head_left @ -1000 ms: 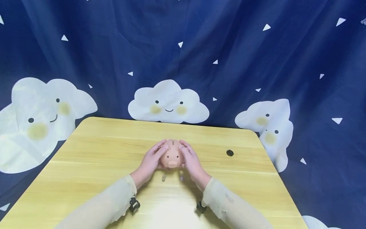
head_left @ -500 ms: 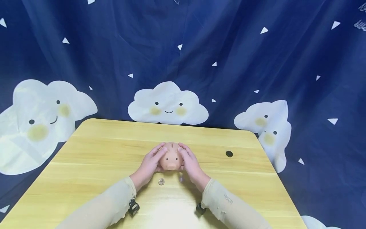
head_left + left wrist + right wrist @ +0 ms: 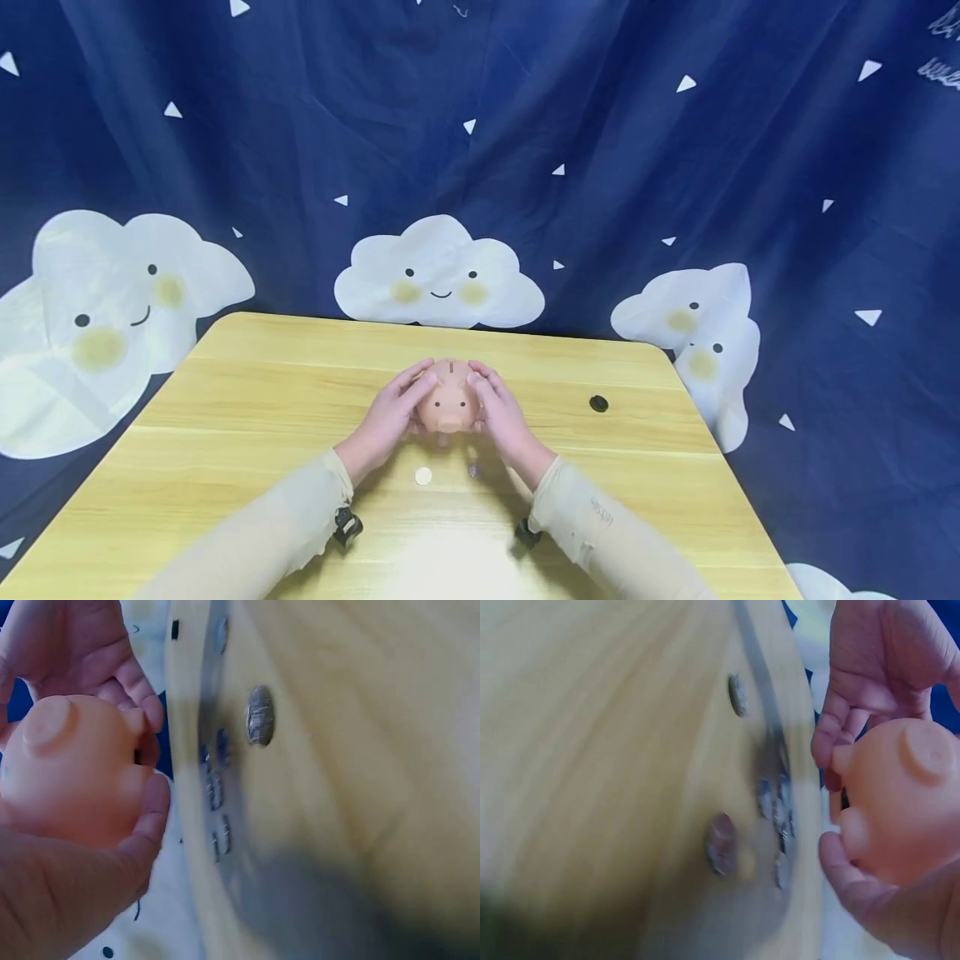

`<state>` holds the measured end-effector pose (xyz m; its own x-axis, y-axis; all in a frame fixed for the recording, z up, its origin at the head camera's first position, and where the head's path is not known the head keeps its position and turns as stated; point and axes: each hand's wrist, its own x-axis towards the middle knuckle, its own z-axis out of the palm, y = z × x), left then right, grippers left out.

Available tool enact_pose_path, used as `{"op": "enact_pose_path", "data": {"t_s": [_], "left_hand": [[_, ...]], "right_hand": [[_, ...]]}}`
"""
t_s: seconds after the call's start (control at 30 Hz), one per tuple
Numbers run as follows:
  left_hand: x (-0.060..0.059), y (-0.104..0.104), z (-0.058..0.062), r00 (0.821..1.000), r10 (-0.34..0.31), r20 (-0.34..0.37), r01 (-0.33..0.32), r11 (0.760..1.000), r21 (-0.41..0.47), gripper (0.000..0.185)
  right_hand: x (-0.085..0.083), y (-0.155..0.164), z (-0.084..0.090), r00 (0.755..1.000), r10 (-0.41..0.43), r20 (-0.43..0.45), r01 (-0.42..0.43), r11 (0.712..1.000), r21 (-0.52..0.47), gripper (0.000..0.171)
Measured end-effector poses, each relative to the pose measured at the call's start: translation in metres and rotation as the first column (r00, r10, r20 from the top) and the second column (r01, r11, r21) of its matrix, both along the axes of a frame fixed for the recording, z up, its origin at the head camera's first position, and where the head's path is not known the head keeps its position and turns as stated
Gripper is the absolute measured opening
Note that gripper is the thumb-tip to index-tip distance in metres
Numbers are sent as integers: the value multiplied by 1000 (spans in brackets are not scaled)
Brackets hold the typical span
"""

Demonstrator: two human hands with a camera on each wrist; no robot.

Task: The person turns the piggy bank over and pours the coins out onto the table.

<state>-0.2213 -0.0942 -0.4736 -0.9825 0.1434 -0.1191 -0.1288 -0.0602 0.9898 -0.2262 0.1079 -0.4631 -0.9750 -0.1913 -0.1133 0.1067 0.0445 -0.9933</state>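
Note:
A small pink piggy bank (image 3: 448, 402) with its snout towards me is held just above the yellow table (image 3: 247, 392). My left hand (image 3: 390, 415) grips its left side and my right hand (image 3: 501, 415) grips its right side, fingers curled over its back. In the left wrist view the piggy bank (image 3: 71, 772) sits against my left hand (image 3: 90, 892). The right wrist view shows the piggy bank (image 3: 900, 799) in my right hand (image 3: 885, 915). Coins lie on the table below it: one pale coin (image 3: 423, 476) and another coin (image 3: 473, 472).
A small black round object (image 3: 598, 403) lies on the table to the right. The wrist views show several more coins (image 3: 214, 787) (image 3: 776, 810) grouped under the bank. A dark blue cloth with white clouds (image 3: 438, 271) hangs behind the table.
The piggy bank dipped a little, then rose and sits slightly higher between my hands. The coin near my left wrist shifted slightly left and now lies flat.

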Motion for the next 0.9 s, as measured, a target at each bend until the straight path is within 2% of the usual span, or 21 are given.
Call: {"op": "enact_pose_path", "data": {"t_s": [0.17, 0.37, 0.47, 0.6, 0.9], "left_hand": [[-12, -5, 14, 992, -42, -122, 38, 999, -33, 60], [-32, -10, 24, 974, -129, -187, 121, 991, -57, 61], [-43, -12, 23, 969, -166, -181, 159, 986, -50, 62], [-57, -14, 15, 969, -198, -146, 198, 980, -15, 64], [-77, -17, 0, 973, -219, -70, 222, 975, 26, 67]], "right_hand": [[-10, 3, 13, 994, -11, -109, 12, 1000, 17, 56], [-27, 7, 18, 984, 4, -178, -4, 1000, -2, 53], [-35, 7, 16, 985, 13, -172, -19, 999, -35, 56], [-46, 7, 10, 991, 14, -135, -22, 998, -60, 59], [-67, 6, -3, 999, 47, -24, -49, 991, -121, 60]]}}
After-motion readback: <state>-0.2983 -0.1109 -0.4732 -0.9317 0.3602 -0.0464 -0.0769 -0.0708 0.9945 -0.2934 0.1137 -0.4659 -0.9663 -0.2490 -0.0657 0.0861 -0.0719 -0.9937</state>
